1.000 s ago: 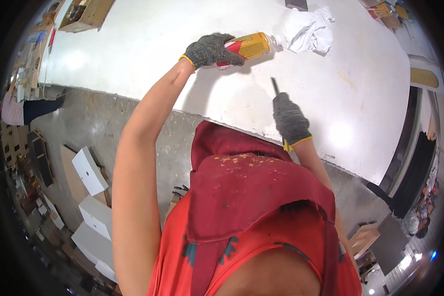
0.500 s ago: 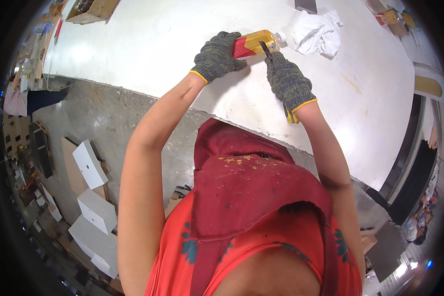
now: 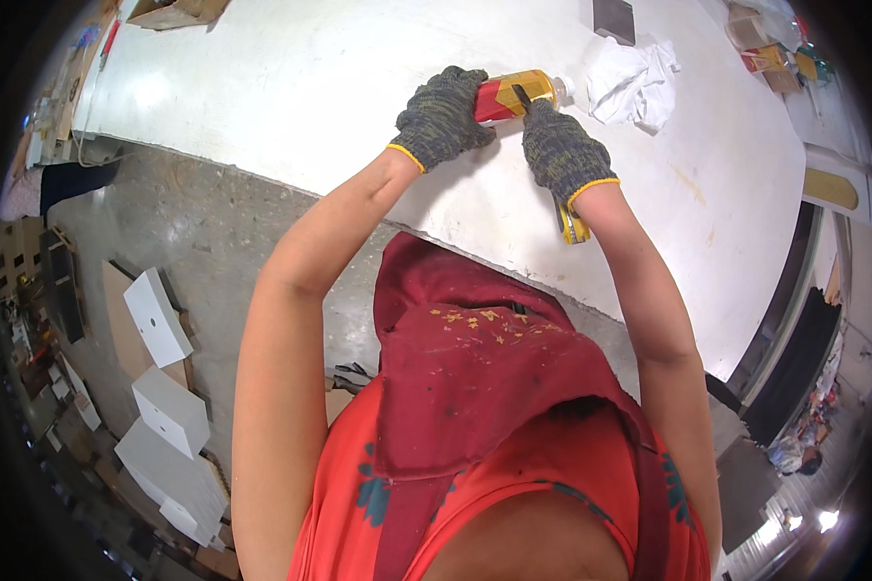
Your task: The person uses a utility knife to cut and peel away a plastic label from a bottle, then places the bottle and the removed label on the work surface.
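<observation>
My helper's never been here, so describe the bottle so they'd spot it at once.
Over the white table, find the gloved left hand. It grips the bottle sideways, clear neck toward a crumpled white wad. The red-and-yellow label sets it apart from that wad.

Mottled grey-green gloves [image 3: 446, 116] with yellow hems, red-and-yellow bottle [image 3: 495, 101], dark-tipped yellow tool [image 3: 573, 229], white tabletop [image 3: 669, 271], gold-patterned maroon apron [image 3: 484, 397], red shirt [image 3: 344, 494] with dark teal flowers [image 3: 372, 494]

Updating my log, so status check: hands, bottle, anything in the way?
Left grip around bottle. Right grip on yellow-handled tool, dark tip over bottle. Nothing visibly blocking; crumpled white wad nearby.
</observation>
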A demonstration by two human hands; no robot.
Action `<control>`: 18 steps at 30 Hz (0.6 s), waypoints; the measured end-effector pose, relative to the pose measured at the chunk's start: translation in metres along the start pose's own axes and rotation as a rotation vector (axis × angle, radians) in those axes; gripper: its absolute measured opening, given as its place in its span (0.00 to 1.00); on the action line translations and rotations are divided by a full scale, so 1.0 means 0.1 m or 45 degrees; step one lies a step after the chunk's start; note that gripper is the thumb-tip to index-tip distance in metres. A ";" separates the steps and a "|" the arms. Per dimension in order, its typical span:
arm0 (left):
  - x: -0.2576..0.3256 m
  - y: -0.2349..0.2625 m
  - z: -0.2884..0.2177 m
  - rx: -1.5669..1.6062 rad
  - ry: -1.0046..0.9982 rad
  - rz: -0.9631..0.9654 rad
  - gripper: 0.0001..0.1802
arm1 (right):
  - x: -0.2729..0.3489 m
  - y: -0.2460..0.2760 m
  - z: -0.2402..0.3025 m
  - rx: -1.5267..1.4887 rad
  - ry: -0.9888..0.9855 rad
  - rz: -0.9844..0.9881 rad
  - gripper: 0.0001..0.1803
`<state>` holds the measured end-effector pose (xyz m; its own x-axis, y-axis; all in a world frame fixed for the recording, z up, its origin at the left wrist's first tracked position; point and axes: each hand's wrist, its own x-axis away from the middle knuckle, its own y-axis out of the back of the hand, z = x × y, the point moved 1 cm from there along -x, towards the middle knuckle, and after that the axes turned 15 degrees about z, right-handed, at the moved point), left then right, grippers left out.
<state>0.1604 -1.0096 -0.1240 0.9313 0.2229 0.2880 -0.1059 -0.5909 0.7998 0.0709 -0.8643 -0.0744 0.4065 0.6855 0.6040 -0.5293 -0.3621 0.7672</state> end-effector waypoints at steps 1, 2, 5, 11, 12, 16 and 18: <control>-0.01 -0.05 0.04 0.001 -0.025 -0.052 0.39 | 0.00 0.03 0.03 -0.037 -0.045 0.048 0.18; -0.02 -0.09 0.07 0.001 -0.049 -0.105 0.38 | -0.01 0.06 0.07 -0.074 -0.089 0.097 0.17; -0.01 -0.09 0.07 0.023 -0.027 -0.088 0.38 | -0.02 0.11 0.12 -0.047 -0.121 0.151 0.17; 0.00 -0.05 0.06 0.072 0.008 -0.024 0.36 | -0.07 0.12 0.14 -0.218 -0.131 0.190 0.18; 0.00 -0.03 0.04 0.068 0.013 -0.003 0.38 | -0.08 0.08 0.12 -0.254 -0.124 0.170 0.18; 0.00 -0.03 0.04 0.066 0.042 0.045 0.43 | -0.11 -0.02 0.04 -0.251 -0.113 0.132 0.19; -0.01 -0.05 0.05 0.062 0.053 0.040 0.43 | -0.11 -0.03 0.05 -0.277 -0.157 0.156 0.20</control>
<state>0.1613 -1.0110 -0.1307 0.9125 0.2351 0.3349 -0.1169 -0.6346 0.7639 0.0716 -0.8741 -0.0825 0.4098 0.5580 0.7216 -0.7222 -0.2847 0.6304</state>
